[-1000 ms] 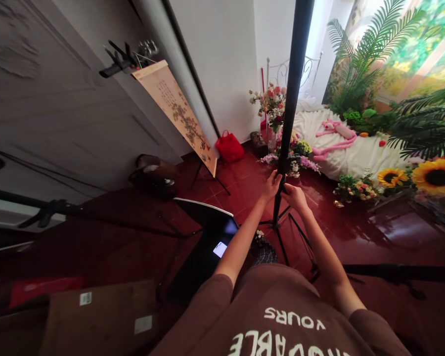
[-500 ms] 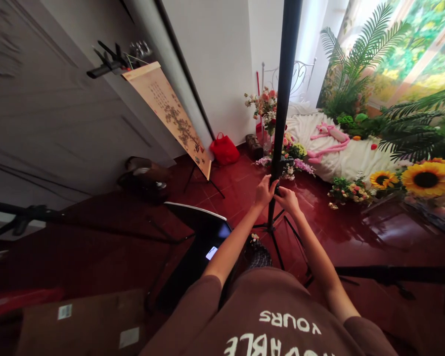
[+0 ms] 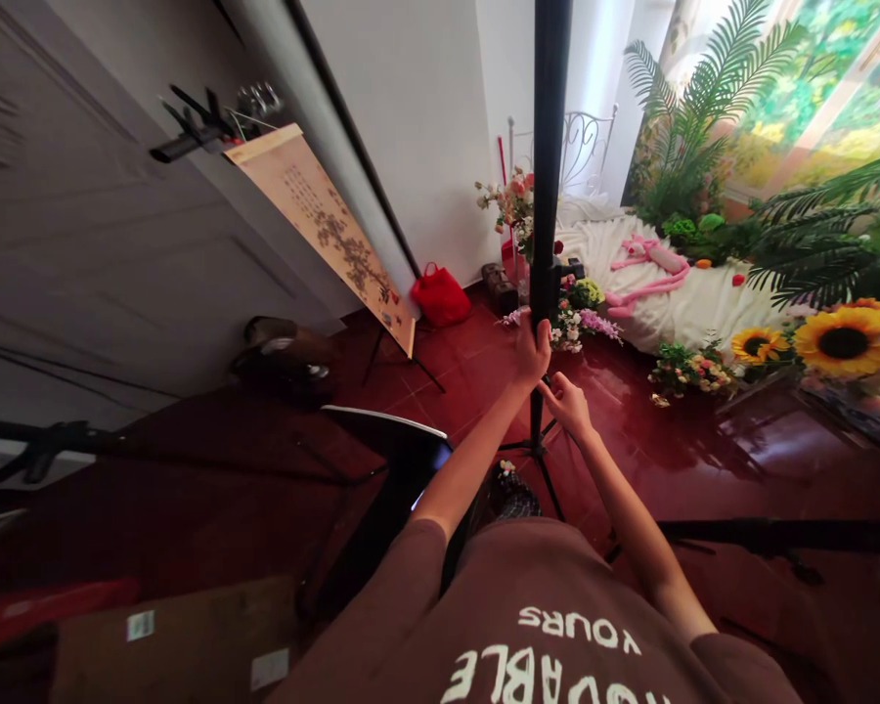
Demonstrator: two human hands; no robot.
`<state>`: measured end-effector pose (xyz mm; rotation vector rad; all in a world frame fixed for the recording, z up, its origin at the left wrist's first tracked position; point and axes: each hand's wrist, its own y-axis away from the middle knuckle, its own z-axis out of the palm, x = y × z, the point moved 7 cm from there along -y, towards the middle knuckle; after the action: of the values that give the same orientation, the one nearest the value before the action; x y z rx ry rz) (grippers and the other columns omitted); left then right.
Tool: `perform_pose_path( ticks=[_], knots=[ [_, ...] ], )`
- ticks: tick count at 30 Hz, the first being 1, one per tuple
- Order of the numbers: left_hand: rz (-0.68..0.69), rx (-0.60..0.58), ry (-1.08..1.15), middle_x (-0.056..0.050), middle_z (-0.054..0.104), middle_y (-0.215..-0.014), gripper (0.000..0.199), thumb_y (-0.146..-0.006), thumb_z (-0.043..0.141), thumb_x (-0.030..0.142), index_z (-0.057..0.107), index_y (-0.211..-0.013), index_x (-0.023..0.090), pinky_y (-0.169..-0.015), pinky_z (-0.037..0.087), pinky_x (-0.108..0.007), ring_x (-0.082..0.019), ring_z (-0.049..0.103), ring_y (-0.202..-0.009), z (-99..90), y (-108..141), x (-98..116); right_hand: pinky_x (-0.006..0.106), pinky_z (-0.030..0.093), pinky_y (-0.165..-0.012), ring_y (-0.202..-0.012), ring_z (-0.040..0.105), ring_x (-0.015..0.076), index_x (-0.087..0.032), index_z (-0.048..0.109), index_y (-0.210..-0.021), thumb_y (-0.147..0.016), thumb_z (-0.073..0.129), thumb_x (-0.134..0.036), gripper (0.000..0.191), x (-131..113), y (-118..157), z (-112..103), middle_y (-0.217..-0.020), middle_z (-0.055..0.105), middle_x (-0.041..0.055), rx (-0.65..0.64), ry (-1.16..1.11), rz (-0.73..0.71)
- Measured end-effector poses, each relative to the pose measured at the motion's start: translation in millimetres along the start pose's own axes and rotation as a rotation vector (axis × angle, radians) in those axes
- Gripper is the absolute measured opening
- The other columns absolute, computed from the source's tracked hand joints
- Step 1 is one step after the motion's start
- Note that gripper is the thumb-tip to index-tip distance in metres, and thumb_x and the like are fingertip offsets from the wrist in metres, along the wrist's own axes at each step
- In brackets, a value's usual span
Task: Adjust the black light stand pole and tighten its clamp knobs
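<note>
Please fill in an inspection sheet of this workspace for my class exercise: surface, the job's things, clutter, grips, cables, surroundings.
Surface: red tiled floor, glossy, reflecting light at right.
Job's things: black stand, on splayed legs.
Clutter: cardboard box at lower left; red bag farther off.
Grips: left grip around the black stand; right grip slightly lower, fingers at the stand, exact hold unclear.
Cables: dark cables at left.
Surroundings: hanging scroll; sunflowers; pink plush toy on white cloth.

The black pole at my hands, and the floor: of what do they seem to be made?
Black pole: probably metal with a dark, smooth coating, judging by its long, straight shaft, though plastic is possible.
Floor: likely glazed ceramic tile, dark red and glossy; thin joint lines and bright reflections suggest this.
</note>
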<state>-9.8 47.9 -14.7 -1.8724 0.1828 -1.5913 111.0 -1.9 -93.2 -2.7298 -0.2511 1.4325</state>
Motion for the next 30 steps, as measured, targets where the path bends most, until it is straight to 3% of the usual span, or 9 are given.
perform_pose_path(
  ticks=[5,7,10,12,15,18,24,30],
  knots=[
    [0.010,-0.049,0.153,0.002,0.050,-0.067,0.043,-0.094,0.031,0.060,0.048,-0.094,0.020,-0.058,0.041,-0.024,-0.010,0.048,-0.056,2.3,-21,24,0.023,0.031,-0.053,-0.051,0.049,0.0127,-0.023,0.048,-0.066,-0.086,0.040,-0.070,0.052,-1,7,8,-0.054,0.053,-0.0032,0.041,-0.161,0.045],
    [0.005,-0.066,0.179,0.002,0.050,-0.068,0.045,-0.093,0.031,0.062,0.048,-0.094,0.020,-0.056,0.041,-0.024,-0.009,0.048,-0.055,2.1,-24,27,0.023,0.032,-0.050,-0.048,0.047,0.0119,-0.022,0.050,-0.064,-0.085,0.038,-0.073,0.056,5,7,21,-0.052,0.052,-0.0027,0.007,-0.396,0.137],
    [0.005,-0.055,0.158,0.002,0.051,-0.068,0.045,-0.092,0.033,0.063,0.049,-0.095,0.021,-0.056,0.041,-0.023,-0.009,0.048,-0.056,-0.1,-22,26,0.022,0.025,-0.038,-0.038,0.037,0.0086,-0.021,0.053,-0.068,-0.086,0.038,-0.072,0.056,8,12,52,-0.049,0.048,-0.0047,-0.149,-0.976,0.370],
    [0.007,-0.040,0.134,0.002,0.051,-0.067,0.044,-0.093,0.035,0.062,0.050,-0.095,0.021,-0.056,0.041,-0.023,-0.009,0.048,-0.056,-1.3,-20,24,0.020,0.020,-0.034,-0.035,0.029,0.0066,-0.020,0.053,-0.074,-0.091,0.040,-0.063,0.048,-2,16,62,-0.049,0.045,-0.0071,-0.246,-1.302,0.445],
    [0.016,-0.024,0.123,0.002,0.051,-0.066,0.042,-0.093,0.036,0.060,0.052,-0.095,0.021,-0.057,0.042,-0.023,-0.009,0.048,-0.056,-2.8,-18,25,0.015,0.023,-0.035,-0.035,0.028,0.0050,-0.021,0.047,-0.074,-0.098,0.040,-0.035,0.029,-21,19,60,-0.050,0.041,-0.0096,-0.312,-1.728,0.460],
    [0.010,-0.025,0.126,0.002,0.052,-0.066,0.042,-0.093,0.036,0.060,0.052,-0.092,0.021,-0.057,0.042,-0.022,-0.009,0.048,-0.056,-4.8,-17,28,0.012,0.026,-0.036,-0.035,0.031,0.0040,-0.021,0.040,-0.068,-0.095,0.035,-0.011,0.029,-32,20,56,-0.048,0.040,-0.0101,-0.314,-2.088,0.511],
    [-0.042,-0.152,0.130,0.002,0.056,-0.069,0.044,-0.091,0.037,0.062,0.052,-0.091,0.021,-0.058,0.044,-0.020,-0.007,0.052,-0.059,-5.6,-21,31,0.014,0.020,-0.033,-0.030,0.024,0.0052,-0.021,0.034,-0.061,-0.083,0.033,0.002,0.032,-30,10,61,-0.040,0.031,-0.0106,-0.192,-2.178,0.694],
    [-0.069,-0.182,0.147,0.000,0.059,-0.072,0.048,-0.091,0.036,0.063,0.056,-0.093,0.019,-0.060,0.048,-0.021,-0.008,0.055,-0.062,-5.7,-21,31,0.014,0.017,-0.030,-0.028,0.024,0.0050,-0.020,0.040,-0.061,-0.078,0.032,0.005,0.031,-27,3,66,-0.041,0.039,-0.0099,-0.084,-2.247,0.822]
  ],
)
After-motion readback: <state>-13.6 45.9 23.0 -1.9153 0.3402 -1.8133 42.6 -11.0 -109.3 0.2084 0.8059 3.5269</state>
